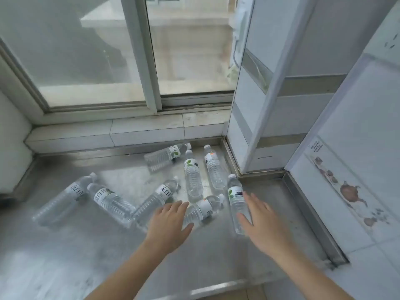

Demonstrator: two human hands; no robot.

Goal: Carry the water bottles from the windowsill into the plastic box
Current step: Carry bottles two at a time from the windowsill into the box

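Note:
Several clear water bottles with white labels lie on their sides on the steel windowsill (91,252). My left hand (167,226) hovers open, fingers apart, just over the lower end of one bottle (204,210) in the middle. My right hand (263,224) is open too, its fingers beside and partly over the rightmost bottle (235,197). Other bottles lie further off: one near the back (165,156), two side by side behind my hands (192,176) (214,167), and three to the left (61,202) (112,204) (154,199). The plastic box is out of view.
A sliding window (121,61) rises behind a tiled ledge (129,131). A tiled wall column (270,105) closes the right side of the sill, with more tiled wall (357,169) nearer me. The sill's front edge (216,289) runs along the bottom.

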